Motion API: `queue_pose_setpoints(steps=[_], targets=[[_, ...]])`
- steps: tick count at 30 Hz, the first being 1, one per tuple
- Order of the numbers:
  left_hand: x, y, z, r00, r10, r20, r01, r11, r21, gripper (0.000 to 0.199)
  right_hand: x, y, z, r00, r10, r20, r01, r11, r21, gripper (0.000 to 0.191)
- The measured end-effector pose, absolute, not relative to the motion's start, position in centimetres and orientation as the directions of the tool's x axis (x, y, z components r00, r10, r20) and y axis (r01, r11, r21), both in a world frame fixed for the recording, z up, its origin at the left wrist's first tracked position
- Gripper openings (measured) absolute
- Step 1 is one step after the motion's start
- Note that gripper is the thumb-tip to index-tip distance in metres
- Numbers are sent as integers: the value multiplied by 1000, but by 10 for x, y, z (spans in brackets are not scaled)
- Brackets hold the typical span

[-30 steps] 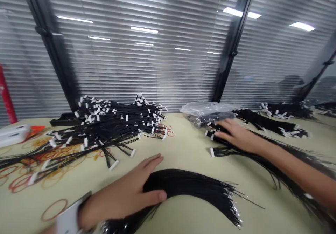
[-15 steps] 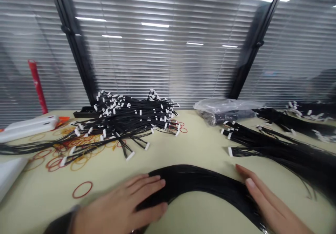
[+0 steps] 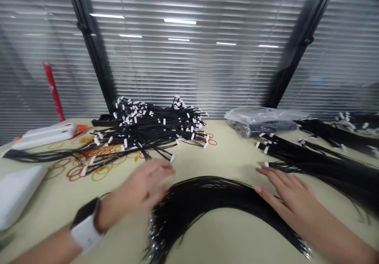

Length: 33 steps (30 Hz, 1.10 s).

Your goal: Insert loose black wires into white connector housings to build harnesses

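Note:
A thick bundle of black wires lies in an arch on the table, with shiny metal ends at its lower left and lower right. My left hand hovers just left of the arch, blurred, its fingers extended and holding nothing. On the right, my right hand is spread flat at the bundle's right arm, fingertips at or over the wires. Whether those fingertips press on the wires is hard to tell. A smartwatch with a white band is on my left wrist.
A pile of black cables with white connectors lies at the back. Rubber bands are scattered left, near white plastic cases. A clear plastic bag and more cable bundles lie right. Blinds stand behind.
My left hand has lifted off the bundle and moved up and left, uncovering its metal ends. My right hand has turned and spread over the right side. The view has shifted slightly.

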State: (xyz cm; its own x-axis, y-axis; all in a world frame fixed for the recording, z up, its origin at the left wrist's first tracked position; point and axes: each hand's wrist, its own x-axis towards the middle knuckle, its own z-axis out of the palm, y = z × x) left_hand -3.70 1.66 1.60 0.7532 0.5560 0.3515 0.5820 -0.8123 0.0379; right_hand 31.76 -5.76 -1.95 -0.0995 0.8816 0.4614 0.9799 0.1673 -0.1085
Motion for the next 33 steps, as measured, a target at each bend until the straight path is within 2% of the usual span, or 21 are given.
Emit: queue_pose_setpoints(steps=[1, 2, 5, 7, 11, 16, 24, 29, 33], targets=[[-44, 26, 18, 690, 646, 325, 683, -730, 0, 34, 310, -54, -13, -127, 859, 496, 977, 196, -90, 48], [-51, 34, 20, 680, 678, 279, 717, -695, -61, 37, 300, -49, -6, -162, 838, 521, 969, 235, -76, 47], [-68, 53, 20, 683, 693, 232, 725, -682, -97, 46, 252, -27, 10, -307, 815, 491, 922, 382, -59, 37], [-74, 58, 15, 687, 692, 223, 723, -682, -111, 41, 213, -3, 14, -396, 817, 420, 882, 465, -74, 29], [-75, 57, 6, 691, 688, 223, 720, -682, -127, 30, 144, 54, 8, -468, 803, 370, 838, 535, -101, 23], [-77, 55, 8, 680, 696, 231, 732, -661, -167, 26, 106, 92, -4, -451, 823, 347, 834, 526, -165, 23], [-80, 52, 8, 633, 731, 254, 774, -602, -198, 23, 131, 93, 18, -309, 840, 447, 797, 485, -360, 24], [-74, 47, 6, 633, 727, 266, 773, -611, -170, 25, 150, 88, 37, -254, 784, 567, 741, 534, -407, 11], [-74, 47, 4, 591, 740, 321, 798, -596, -96, 31, 160, 76, 49, -218, 721, 658, 708, 581, -402, 7]])
